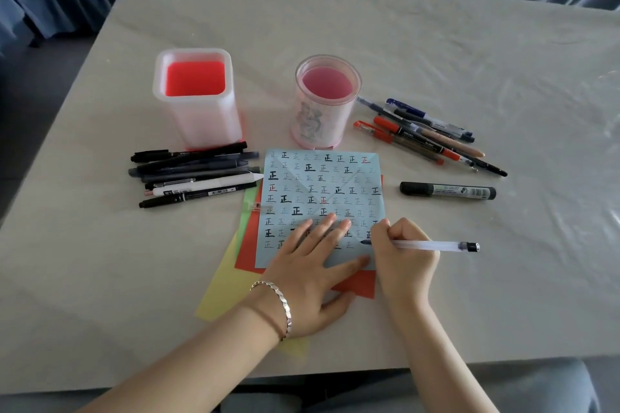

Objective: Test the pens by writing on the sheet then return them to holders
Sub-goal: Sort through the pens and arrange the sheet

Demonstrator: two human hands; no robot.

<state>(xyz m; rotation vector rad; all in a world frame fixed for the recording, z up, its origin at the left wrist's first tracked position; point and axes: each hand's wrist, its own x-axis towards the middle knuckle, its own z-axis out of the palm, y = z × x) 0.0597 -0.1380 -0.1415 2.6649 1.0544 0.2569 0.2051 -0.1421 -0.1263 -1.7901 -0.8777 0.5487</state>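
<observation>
Head view: a light-blue square paper sheet [322, 184], filled with rows of hand-written characters in black, grey and red, lies near the front of a beige table [469, 60] under a clear plastic cover. The sheet rests on a red paper sheet [248, 245] and a yellow paper sheet [221, 292], which stick out at its lower left.

The left hand [312, 265], with a silver bracelet [281, 302] at the wrist, lies flat on the blue sheet with its fingers spread, pressing it down. The right hand [399, 251] has its fingers curled round a translucent white pen with a black end cap [432, 246]. The pen's dark tip touches the blue sheet close to its right edge, and the barrel points out to the right.

Behind the sheet stand a square translucent white plastic holder with a red bottom [198, 100] and, to its right, a round clear pink holder [323, 104]. A bundle of mostly black pens [194, 174] lies on the table left of the sheet, in front of the square holder. A loose bunch of red, blue and black pens [426, 134] lies right of the round holder. A thick black marker with a grey label [448, 191] lies alone, near the sheet's right edge.
</observation>
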